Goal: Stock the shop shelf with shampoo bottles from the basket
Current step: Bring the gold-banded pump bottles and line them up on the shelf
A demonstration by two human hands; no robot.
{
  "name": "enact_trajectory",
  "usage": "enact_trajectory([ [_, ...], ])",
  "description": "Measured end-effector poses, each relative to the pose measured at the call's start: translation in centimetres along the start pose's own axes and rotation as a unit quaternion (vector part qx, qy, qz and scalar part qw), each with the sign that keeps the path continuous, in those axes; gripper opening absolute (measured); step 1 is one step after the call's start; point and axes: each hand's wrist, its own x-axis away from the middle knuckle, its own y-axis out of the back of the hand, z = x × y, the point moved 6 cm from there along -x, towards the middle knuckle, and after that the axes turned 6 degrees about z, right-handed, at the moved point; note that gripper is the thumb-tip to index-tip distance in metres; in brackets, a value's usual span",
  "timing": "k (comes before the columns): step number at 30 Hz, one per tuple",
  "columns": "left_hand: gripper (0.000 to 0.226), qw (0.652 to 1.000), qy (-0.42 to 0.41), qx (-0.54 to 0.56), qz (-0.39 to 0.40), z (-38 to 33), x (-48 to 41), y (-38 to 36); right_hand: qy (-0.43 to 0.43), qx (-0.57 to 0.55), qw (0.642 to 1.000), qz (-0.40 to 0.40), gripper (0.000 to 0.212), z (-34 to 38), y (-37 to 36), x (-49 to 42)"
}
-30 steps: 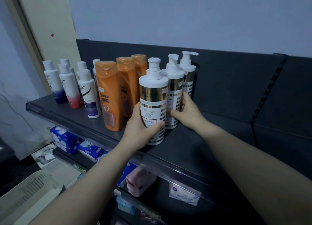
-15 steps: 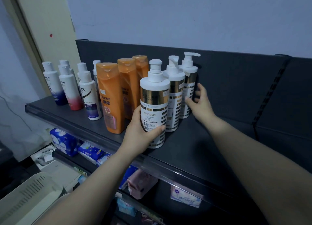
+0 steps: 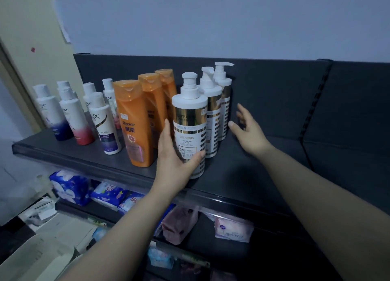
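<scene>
The left hand (image 3: 177, 156) is gripping the front pump bottle (image 3: 190, 116) round its lower body; it is probably feeling heavy and slippery. The right hand (image 3: 248, 130) is hovering open, empty.

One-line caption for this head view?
Left hand holds the front pump bottle upright on the shelf; right hand hovers open nearby.

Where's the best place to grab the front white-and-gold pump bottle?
Grip the front pump bottle round its wide, upright body, probably from the front-right: the orange bottle crowds its left and a second pump bottle stands close behind. Its pump top looks narrow.
</scene>
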Motion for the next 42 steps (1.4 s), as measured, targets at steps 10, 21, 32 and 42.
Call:
enact_trajectory([
  [10,0.08,0.969,-0.209,-0.097,0.087,-5.8,6.0,-3.3,-0.033,0.298,0.951,-0.069,0.065,4.4,1.7,17.0],
  [21,0.071,0.904,-0.304,-0.087,0.287,-10.9,17.5,-13.3,-0.181,0.48,0.843,-0.162,0.063,2.9,6.8,37.8],
  [32,0.067,0.822,-0.391,-0.018,0.413,-20.3,34.4,-25.9,-0.315,0.475,0.782,-0.253,0.057,-0.2,15.8,62.9],
  [42,0.068,0.766,-0.357,-0.024,0.534,-22.0,54.5,-37.0,-0.432,0.399,0.757,-0.284,0.056,-8.2,19.0,85.7],
])
